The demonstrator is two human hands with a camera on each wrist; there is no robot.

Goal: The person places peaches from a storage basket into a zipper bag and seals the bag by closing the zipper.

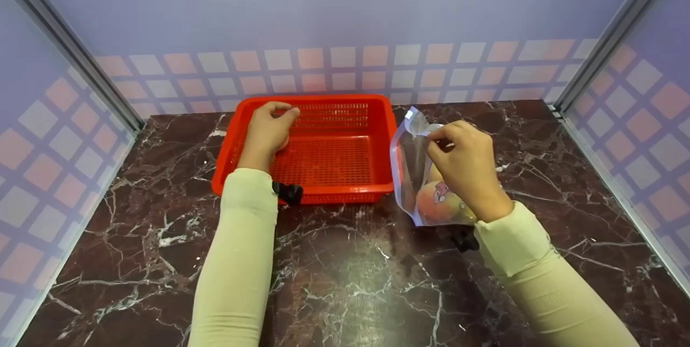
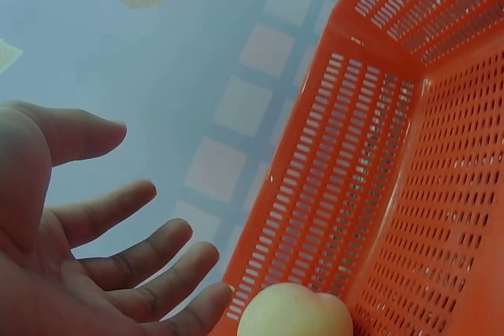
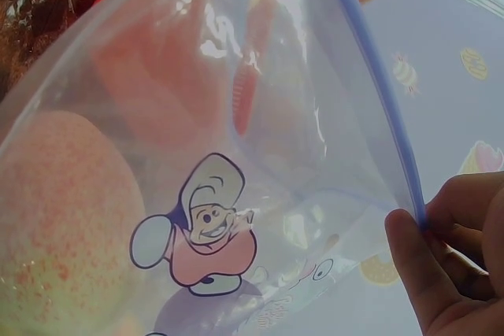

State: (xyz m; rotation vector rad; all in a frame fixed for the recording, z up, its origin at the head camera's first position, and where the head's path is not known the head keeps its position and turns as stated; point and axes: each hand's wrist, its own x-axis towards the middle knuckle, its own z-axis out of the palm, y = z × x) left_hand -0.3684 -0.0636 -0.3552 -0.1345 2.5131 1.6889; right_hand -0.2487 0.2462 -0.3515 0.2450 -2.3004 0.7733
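Observation:
A red perforated basket (image 1: 318,100) stands at the middle back of the marble table. My left hand (image 1: 276,120) reaches into its far left corner. In the left wrist view that hand (image 2: 118,273) is open with fingers loosely spread, just above a pale round fruit (image 2: 295,312) lying against the basket wall (image 2: 346,163). Right of the basket, my right hand (image 1: 437,139) pinches the top zip edge of a clear plastic bag (image 1: 409,174) and holds it upright. A reddish-yellow fruit (image 1: 439,201) sits in the bag's bottom. The right wrist view shows the bag (image 3: 260,116), its fruit (image 3: 63,218) and my pinching fingers (image 3: 449,257).
The dark marble table (image 1: 350,282) is walled in by lilac panels with a checked pattern at the back and both sides. The bag carries a small cartoon print (image 3: 205,234). The rest of the basket floor (image 1: 329,161) holds nothing that I can see.

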